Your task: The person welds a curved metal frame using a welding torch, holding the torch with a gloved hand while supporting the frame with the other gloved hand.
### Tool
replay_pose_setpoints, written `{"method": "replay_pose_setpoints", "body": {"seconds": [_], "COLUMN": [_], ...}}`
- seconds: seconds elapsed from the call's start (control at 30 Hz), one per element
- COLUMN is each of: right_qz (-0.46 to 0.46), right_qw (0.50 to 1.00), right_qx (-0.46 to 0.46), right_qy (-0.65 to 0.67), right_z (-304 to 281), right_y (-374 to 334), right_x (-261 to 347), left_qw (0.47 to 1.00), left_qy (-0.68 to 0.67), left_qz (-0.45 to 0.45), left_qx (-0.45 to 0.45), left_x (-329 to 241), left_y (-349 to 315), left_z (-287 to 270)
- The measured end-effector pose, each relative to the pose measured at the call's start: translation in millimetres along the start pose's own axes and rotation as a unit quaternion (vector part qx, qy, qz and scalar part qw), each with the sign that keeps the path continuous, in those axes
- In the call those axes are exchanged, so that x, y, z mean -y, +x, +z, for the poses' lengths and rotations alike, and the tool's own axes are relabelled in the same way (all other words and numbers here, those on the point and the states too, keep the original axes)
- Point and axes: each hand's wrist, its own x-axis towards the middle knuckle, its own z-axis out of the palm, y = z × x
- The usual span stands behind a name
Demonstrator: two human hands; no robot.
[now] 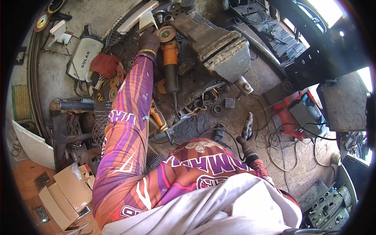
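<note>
My left hand [149, 42], in a dark work glove, reaches far out at the top. Its fingers close at the near end of a white metal piece [147, 22], though the fingertips are hard to make out. Right beside that hand lies an orange-and-black angle grinder [170, 58] with a flap disc [166, 34]. My right hand [246, 147], also gloved, is low at the right. It appears closed round the near end of a grey tong-like metal tool [248, 124]; a black cable runs beside it.
A heavy bench vise [225, 53] stands right of the grinder. A second yellow grinder [158, 116] lies nearer me. Left are a red glove [105, 65] and loose discs [113, 93]. Cables [282, 169] loop over the floor by a red machine [289, 119]. Cardboard boxes [64, 192] sit lower left.
</note>
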Motion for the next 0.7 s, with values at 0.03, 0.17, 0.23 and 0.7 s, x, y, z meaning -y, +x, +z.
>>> {"method": "replay_pose_setpoints", "body": {"seconds": [0.03,0.17,0.23,0.7], "right_qz": [0.005,-0.005,-0.011,0.005], "right_qw": [1.0,1.0,1.0,0.998], "right_qx": [0.004,0.003,-0.006,-0.045], "right_qy": [0.004,-0.002,-0.017,-0.051], "right_z": [0.0,2.6,4.6,-3.7], "right_y": [-1.7,-0.9,10.4,-3.0], "right_x": [1.2,-3.7,-21.5,-14.1], "left_qw": [1.0,0.984,0.979,0.956], "left_qy": [0.017,0.159,0.181,0.273], "left_qz": [0.009,0.073,0.088,0.109], "left_qx": [0.009,-0.041,-0.044,-0.019], "left_x": [-7.3,6.0,11.3,-31.4], "left_y": [-5.6,10.2,24.1,29.5], "left_z": [-7.7,-11.3,-11.7,-53.8]}}
